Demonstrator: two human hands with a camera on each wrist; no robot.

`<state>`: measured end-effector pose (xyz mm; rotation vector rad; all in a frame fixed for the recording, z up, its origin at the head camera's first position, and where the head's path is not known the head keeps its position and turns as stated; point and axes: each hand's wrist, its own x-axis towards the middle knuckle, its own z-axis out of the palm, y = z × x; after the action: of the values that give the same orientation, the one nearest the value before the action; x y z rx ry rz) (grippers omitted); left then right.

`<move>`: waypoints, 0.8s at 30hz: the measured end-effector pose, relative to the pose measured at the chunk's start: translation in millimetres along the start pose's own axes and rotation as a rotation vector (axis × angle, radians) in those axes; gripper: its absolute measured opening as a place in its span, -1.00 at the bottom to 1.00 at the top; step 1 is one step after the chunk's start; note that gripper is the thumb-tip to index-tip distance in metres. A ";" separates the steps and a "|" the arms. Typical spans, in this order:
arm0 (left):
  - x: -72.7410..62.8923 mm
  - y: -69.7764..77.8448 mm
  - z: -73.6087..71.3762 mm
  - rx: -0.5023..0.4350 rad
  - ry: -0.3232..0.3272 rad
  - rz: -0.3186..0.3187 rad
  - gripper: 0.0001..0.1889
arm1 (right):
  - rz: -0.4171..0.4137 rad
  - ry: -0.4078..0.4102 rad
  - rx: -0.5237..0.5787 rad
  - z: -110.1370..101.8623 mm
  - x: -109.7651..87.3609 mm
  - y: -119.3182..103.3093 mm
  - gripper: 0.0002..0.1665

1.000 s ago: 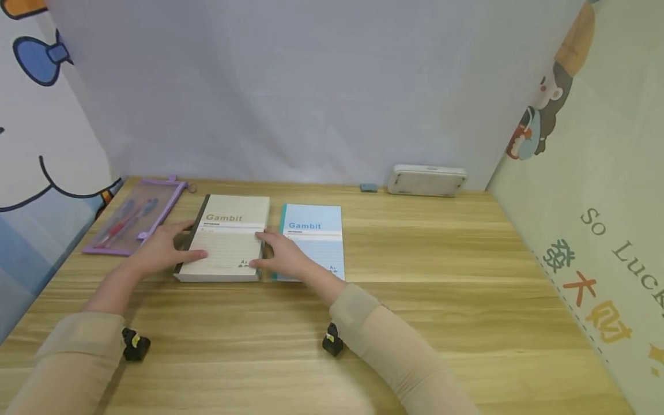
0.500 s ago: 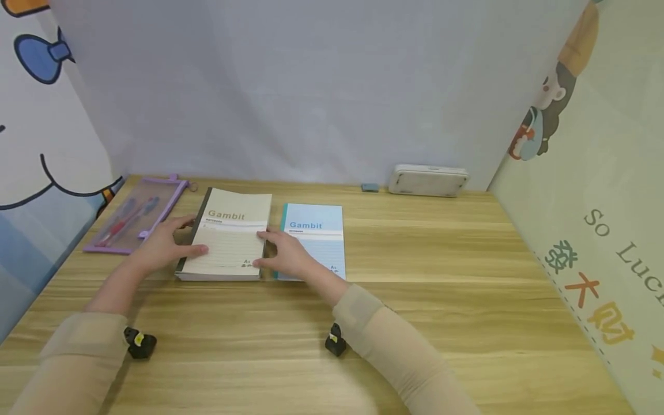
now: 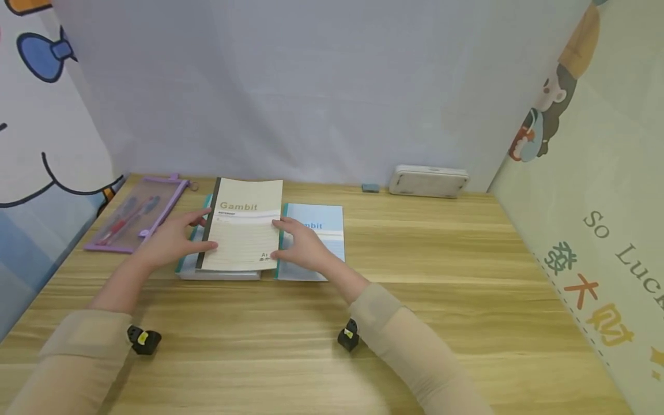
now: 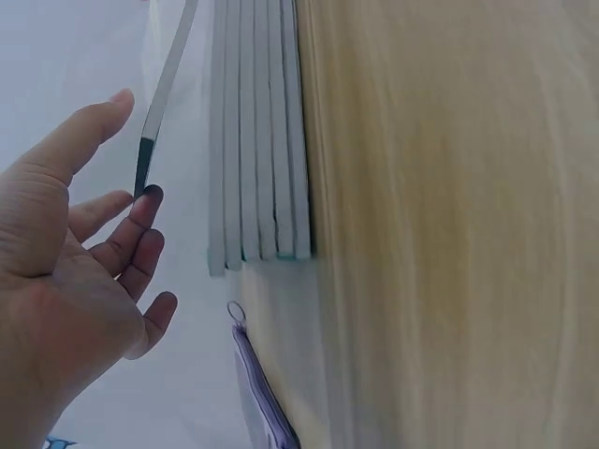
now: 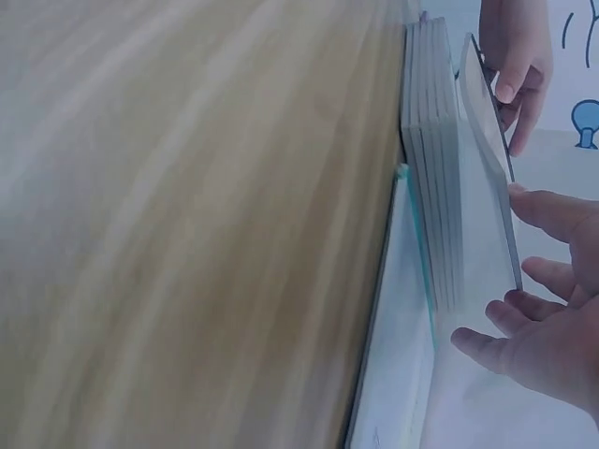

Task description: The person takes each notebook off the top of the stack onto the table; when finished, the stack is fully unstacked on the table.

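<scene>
A cream notebook [image 3: 241,236] with a dark spine is raised above a stack of notebooks [image 3: 220,276], whose top one is blue with a teal spine. My left hand [image 3: 173,239] holds its spine edge, thumb above and fingers at the side and below. At the opposite edge my right hand [image 3: 306,246] holds it between thumb and fingers. From the left wrist, the lifted notebook [image 4: 167,94] is tilted and apart from the stack [image 4: 253,140]. A single light-blue notebook [image 3: 311,272] lies right of the stack, partly covered by my right hand.
A purple-edged mesh pouch [image 3: 129,213] with pens lies at the table's left. Along the back stand a small blue-grey block [image 3: 370,188] and a white case [image 3: 428,180]. The wooden table [image 3: 441,288] meets cloth walls at the back and sides.
The cream notebook has come up off the stack and shifted right and away from me, with both hands moving along. The blue notebook beneath it now shows.
</scene>
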<state>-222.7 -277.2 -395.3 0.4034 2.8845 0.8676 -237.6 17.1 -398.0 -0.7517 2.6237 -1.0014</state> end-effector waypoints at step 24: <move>35.1 81.4 27.0 -0.050 0.020 0.156 -0.16 | -0.070 0.010 0.060 -82.1 -56.6 55.8 -0.14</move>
<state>-233.6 -187.8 -373.4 0.6252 2.8727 0.9700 -242.9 128.5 -373.0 -0.8322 2.5792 -1.1002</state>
